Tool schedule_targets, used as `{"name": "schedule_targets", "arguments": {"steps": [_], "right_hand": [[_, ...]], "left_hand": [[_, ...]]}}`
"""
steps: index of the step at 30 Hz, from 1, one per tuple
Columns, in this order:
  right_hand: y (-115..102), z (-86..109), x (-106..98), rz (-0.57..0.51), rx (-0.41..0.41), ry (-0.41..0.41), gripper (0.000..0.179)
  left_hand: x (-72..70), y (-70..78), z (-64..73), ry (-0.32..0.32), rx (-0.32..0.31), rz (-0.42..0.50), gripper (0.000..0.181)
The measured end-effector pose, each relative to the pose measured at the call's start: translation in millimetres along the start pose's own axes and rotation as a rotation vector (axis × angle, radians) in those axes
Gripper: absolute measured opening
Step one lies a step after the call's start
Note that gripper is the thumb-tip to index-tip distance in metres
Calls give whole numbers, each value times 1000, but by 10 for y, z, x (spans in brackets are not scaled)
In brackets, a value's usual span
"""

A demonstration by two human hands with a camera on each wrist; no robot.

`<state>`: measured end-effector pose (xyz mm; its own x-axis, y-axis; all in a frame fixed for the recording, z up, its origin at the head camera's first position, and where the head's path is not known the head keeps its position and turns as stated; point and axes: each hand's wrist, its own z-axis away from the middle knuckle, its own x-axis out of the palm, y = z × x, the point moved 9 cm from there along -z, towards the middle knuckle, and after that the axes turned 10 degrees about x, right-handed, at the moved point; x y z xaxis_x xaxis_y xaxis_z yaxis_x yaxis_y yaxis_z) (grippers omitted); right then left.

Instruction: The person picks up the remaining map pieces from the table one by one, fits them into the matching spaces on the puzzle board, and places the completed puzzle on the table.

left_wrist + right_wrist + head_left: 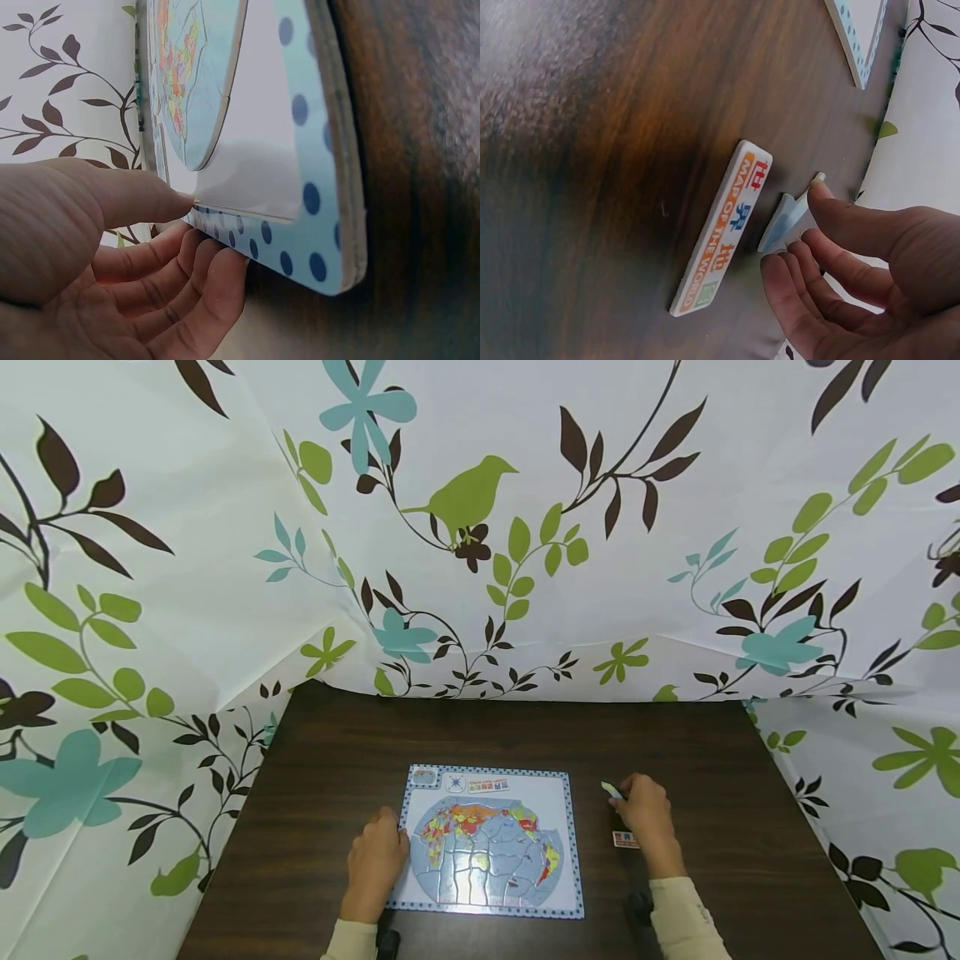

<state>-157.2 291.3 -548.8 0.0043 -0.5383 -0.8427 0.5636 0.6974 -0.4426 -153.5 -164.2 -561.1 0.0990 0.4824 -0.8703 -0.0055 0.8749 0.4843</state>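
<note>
A world map jigsaw puzzle board (568, 885) with a blue dotted border lies on the table, its oval map filled with pieces. At its left edge my left hand (377, 864) grips the board, the thumb on the dotted border (262, 244) and the fingers curled against the edge from below. To the right of the board, my right hand (651, 817) pinches a small puzzle piece (611, 790) between thumb and fingers. This pale blue piece (784, 221) is tilted and partly hidden by the fingers. Just beside that hand lies a strip-shaped piece (724, 229) printed "MAP OF THE WORLD".
The dark wooden table (315, 777) carries the board and the strip. A white cloth (510, 602) patterned with leaves, flowers and a bird hangs behind it and at both sides. Another title strip (489, 785) shows at the top of the board.
</note>
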Motion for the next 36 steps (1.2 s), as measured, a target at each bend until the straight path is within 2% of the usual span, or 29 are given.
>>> {"name": "schedule_targets", "arguments": {"steps": [24,31,36], "right_hand": [[6,4,51,-10,4,-1,18],[26,4,34,-38,6,-10,6],[6,6,12,-36,17,-17,7]], "left_hand": [[9,3,15,15,13,6,24],[7,7,15,15,13,2,24],[16,0,11,9,6,3,24]]}}
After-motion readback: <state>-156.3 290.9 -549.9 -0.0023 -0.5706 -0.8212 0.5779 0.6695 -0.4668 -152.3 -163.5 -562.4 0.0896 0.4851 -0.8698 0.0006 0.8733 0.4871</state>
